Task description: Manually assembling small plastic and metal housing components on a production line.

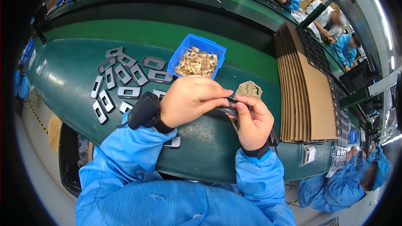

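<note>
A dark green table [205, 159] spans the middle of the frame, with a tall stack of brown corrugated cardboard sheets [307, 96] standing at its right and co-workers in blue beyond it toward the upper right. At the centre, just right of the middle, a dark, narrow plastic piece [228, 109] is held up above the table: the left hand [188, 98] has its thumb and fingertips closed on it from the left, and the right hand [256, 121] pinches its right end. The fingers hide most of it, so its full outline cannot be told. Good handling here would likely mean keeping the right-hand pinch steady as the support while the left fingertips work lightly, pressing evenly and not bending the thin part. Tilting the piece toward the eyes would help to check its edges. Grey rectangular plastic frames with oblong openings [129, 97] lie loosely at centre left; keeping these clear of the sleeves should avoid scuffs. The blue plastic bin [209, 46] of small tan pieces [196, 62], upper centre, sits within easy reach.
</note>
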`<move>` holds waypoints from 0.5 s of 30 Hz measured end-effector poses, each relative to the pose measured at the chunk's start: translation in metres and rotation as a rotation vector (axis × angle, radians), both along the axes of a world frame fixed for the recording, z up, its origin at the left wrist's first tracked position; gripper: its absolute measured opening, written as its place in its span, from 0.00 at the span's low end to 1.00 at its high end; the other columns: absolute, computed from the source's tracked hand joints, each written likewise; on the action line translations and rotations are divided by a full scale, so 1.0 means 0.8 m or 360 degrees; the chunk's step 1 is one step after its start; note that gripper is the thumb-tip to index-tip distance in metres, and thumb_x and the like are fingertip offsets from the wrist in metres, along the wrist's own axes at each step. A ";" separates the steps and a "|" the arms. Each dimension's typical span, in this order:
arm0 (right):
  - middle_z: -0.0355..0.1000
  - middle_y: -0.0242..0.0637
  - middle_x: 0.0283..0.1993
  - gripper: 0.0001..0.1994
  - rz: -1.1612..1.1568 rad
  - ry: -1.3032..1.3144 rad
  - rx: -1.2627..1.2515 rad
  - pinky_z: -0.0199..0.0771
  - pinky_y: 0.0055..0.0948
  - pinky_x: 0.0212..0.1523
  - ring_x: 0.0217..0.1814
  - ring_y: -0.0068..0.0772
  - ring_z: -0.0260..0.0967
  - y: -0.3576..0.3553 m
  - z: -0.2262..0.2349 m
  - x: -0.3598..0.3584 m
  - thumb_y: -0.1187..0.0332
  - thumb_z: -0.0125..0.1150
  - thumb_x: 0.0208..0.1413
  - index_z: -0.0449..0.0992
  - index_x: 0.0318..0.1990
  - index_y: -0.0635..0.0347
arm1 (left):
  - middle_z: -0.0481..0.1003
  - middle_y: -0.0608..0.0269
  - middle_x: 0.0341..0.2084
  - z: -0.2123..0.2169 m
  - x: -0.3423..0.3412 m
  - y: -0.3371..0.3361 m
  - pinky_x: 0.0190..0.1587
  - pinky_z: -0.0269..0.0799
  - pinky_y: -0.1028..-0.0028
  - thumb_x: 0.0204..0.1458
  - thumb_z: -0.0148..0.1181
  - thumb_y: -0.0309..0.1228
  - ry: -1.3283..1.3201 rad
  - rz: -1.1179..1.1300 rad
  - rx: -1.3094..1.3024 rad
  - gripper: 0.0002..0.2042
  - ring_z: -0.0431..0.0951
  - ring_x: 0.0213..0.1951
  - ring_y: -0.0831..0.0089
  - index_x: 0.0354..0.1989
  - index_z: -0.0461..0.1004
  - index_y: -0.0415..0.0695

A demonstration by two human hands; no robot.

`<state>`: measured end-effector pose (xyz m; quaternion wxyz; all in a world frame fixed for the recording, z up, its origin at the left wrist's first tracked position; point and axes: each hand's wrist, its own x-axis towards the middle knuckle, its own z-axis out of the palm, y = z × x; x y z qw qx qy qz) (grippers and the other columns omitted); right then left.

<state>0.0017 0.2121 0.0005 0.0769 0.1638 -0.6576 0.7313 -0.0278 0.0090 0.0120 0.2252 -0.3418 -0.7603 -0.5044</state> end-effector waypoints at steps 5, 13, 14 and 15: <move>0.78 0.37 0.40 0.07 -0.0040 0.0022 0.0067 0.84 0.23 0.37 0.39 0.23 0.79 0.001 -0.008 -0.002 0.77 0.61 0.66 0.79 0.48 0.69 | 0.82 0.58 0.32 -0.004 0.000 0.000 0.36 0.78 0.65 0.51 0.71 0.26 0.0300 0.0072 -0.0151 0.09 0.82 0.33 0.60 0.41 0.83 0.42; 0.76 0.32 0.34 0.03 -0.0180 -0.0036 0.0251 0.78 0.17 0.27 0.33 0.16 0.74 0.005 0.000 0.005 0.74 0.59 0.68 0.77 0.43 0.65 | 0.80 0.57 0.31 -0.004 0.012 0.020 0.37 0.77 0.64 0.54 0.68 0.30 0.0252 0.0025 -0.0209 0.10 0.81 0.34 0.58 0.42 0.80 0.41; 0.75 0.32 0.33 0.03 -0.0175 0.0019 0.0281 0.77 0.17 0.27 0.32 0.16 0.74 0.004 -0.001 0.007 0.74 0.58 0.68 0.75 0.42 0.64 | 0.78 0.58 0.28 -0.004 0.015 0.020 0.35 0.76 0.63 0.55 0.68 0.29 0.0289 0.0043 -0.0165 0.08 0.80 0.33 0.58 0.40 0.79 0.42; 0.74 0.31 0.32 0.03 -0.0202 0.0007 0.0174 0.74 0.16 0.25 0.30 0.15 0.72 0.002 -0.003 0.009 0.73 0.56 0.69 0.71 0.42 0.63 | 0.77 0.58 0.27 -0.003 0.020 0.021 0.34 0.75 0.63 0.55 0.67 0.29 0.0303 0.0069 -0.0216 0.07 0.79 0.32 0.58 0.38 0.79 0.42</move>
